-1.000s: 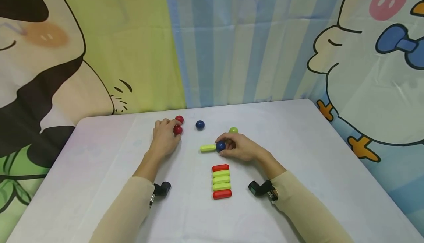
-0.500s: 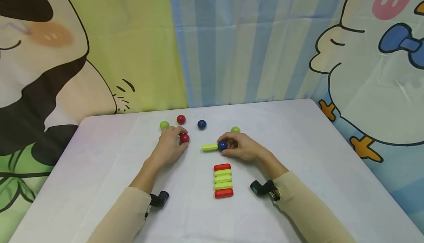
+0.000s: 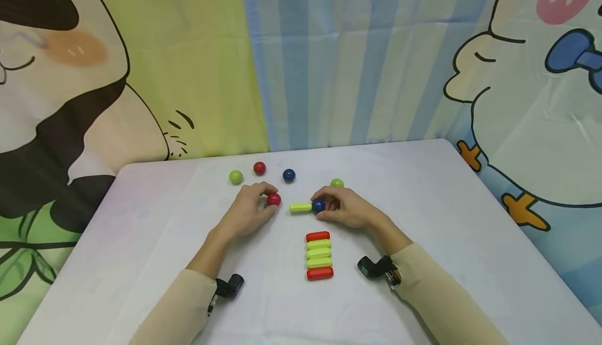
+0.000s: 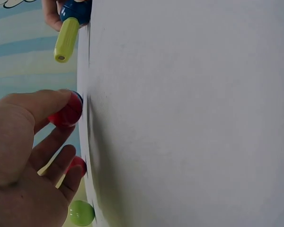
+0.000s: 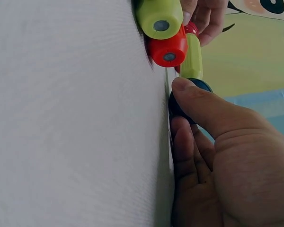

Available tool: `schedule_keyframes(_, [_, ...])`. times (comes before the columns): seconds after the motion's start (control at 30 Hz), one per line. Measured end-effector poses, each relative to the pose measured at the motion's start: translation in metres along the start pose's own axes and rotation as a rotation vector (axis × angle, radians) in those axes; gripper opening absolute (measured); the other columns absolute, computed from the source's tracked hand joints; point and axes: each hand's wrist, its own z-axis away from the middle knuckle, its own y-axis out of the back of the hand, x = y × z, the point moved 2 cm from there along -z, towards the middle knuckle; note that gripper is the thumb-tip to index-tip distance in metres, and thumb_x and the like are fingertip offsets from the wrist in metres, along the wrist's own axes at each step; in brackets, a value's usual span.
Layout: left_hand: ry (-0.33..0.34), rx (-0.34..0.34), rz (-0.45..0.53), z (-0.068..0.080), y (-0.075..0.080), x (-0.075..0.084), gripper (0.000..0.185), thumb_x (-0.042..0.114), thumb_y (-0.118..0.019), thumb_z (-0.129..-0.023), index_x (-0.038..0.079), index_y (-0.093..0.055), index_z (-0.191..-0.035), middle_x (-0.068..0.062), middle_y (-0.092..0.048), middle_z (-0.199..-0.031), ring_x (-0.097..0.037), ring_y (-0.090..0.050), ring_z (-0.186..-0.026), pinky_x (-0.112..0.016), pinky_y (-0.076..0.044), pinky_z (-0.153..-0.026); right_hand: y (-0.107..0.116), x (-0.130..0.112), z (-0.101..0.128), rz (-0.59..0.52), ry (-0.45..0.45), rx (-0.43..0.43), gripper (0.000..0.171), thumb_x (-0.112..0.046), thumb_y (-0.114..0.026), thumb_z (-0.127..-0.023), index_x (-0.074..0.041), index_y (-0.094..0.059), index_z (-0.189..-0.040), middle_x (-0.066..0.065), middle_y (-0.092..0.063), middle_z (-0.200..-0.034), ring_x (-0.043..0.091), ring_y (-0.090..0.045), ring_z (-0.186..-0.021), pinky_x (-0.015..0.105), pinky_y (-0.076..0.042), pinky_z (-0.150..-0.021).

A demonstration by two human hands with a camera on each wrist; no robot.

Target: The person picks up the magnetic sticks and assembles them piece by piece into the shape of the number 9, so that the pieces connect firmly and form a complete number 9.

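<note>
"First, the head view: what is entered, and how does it lie?"

"One yellow-green stick (image 3: 300,207), long axis running left to right, near the middle of the white table (image 3: 414,188). Its right end meets a blue ball (image 3: 318,206), pinched in the right hand (image 3: 349,209). Just beyond its free left end, apart from it: a red ball (image 3: 274,199), pinched in the left hand (image 3: 246,211). That free end points toward the red ball; the left hand is the nearer to it."

"Quantities?"

"Balls, six. Red, two, with a spare red ball (image 3: 259,168) at the back; blue, two, with a spare blue ball (image 3: 289,175); green, two: a left green ball (image 3: 235,177) and a right green ball (image 3: 336,183). Sticks, six: four yellow-green, two red. Five form a row of sticks (image 3: 319,254), side by side, red at both ends."

"Left wrist view?"

"Left thumb and fingers on the red ball; spare red ball and one green ball past the fingers; stick and blue ball at the top."

"Right wrist view?"

"Right thumb and fingers clamped on the blue ball, stick beyond it. Two row sticks show end-on, one yellow-green, one red. Gap at the stick's far end: cannot be told from this side."
</note>
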Motion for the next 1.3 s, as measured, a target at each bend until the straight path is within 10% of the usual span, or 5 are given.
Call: schedule_keyframes(1.3, [0.004,-0.135,0.065,0.008,-0.010,0.008,0.040,0.024,-0.071,-0.097,0.017,-0.060,-0.135,0.000,-0.064,-0.131,-0.022,-0.055,-0.129,-0.050,-0.040,-0.115,-0.003,-0.004,0.002,-0.002,-0.012,0.008,0.040,-0.026,-0.077,-0.094,-0.020,-0.065,-0.132,-0.001,-0.062,-0.100,0.015,-0.057,-0.088,0.029,-0.051,-0.081])
